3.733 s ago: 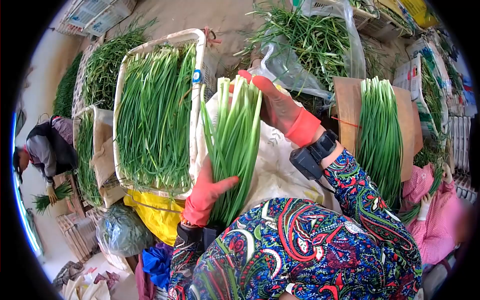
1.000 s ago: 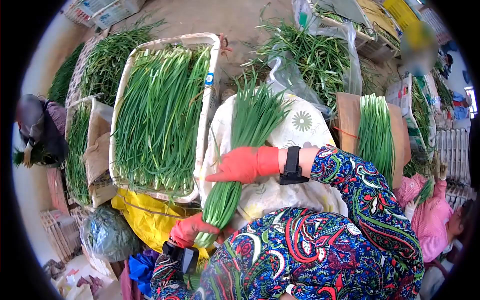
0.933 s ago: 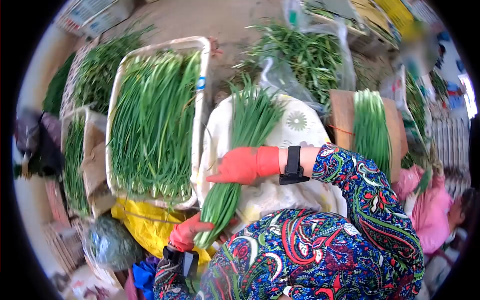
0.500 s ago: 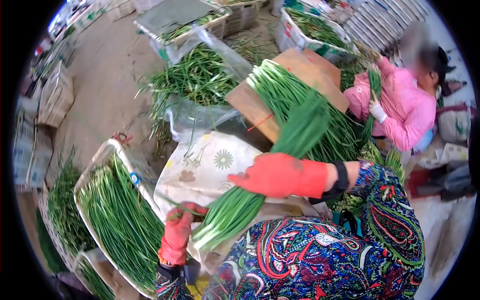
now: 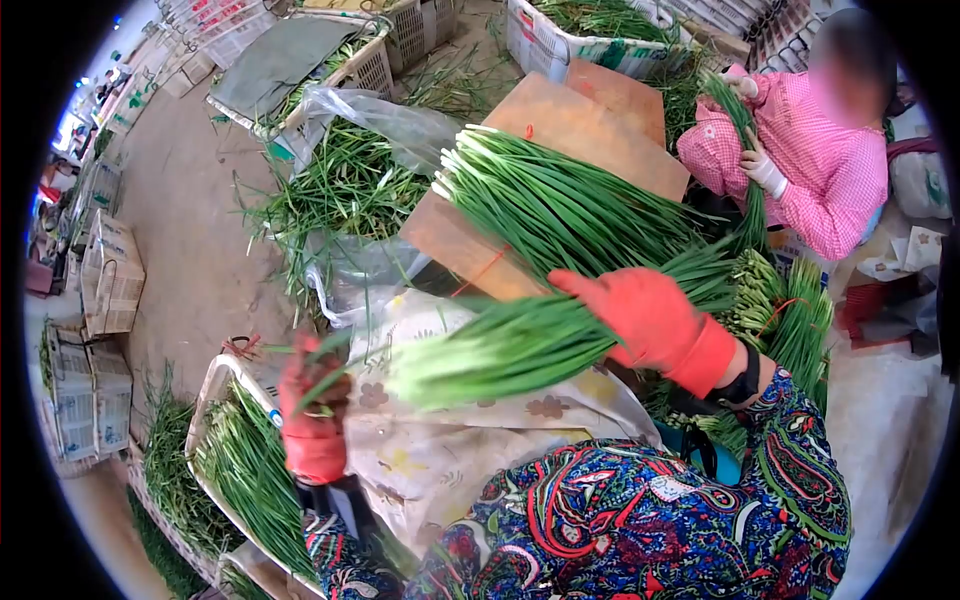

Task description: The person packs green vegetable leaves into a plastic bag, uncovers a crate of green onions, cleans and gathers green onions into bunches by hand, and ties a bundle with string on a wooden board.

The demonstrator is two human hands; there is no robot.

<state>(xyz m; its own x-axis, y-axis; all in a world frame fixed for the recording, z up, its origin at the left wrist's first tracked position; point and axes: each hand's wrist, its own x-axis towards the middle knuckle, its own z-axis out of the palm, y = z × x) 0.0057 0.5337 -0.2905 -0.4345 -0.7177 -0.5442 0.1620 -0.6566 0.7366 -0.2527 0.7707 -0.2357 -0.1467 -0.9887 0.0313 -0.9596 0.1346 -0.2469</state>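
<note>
In a red glove, my right hand is closed round the leafy part of a bundle of green stalks, its pale ends pointing left and blurred by motion. The bundle hangs over the patterned cloth on my lap. My left hand, also gloved in red, is left of the pale ends and apart from them; it is smeared, with a few thin green blades at its fingers. Beyond the bundle, a pile of stalks lies on a brown board.
A white crate of stalks stands at the lower left. Loose greens spill from a clear plastic bag. At the right, a person in pink holds greens in white gloves. Tied bundles lie by my right arm.
The view has swung right. My right hand has carried the bundle toward the board, turning it nearly level. My left hand has come off the bundle's pale ends and moved left.
</note>
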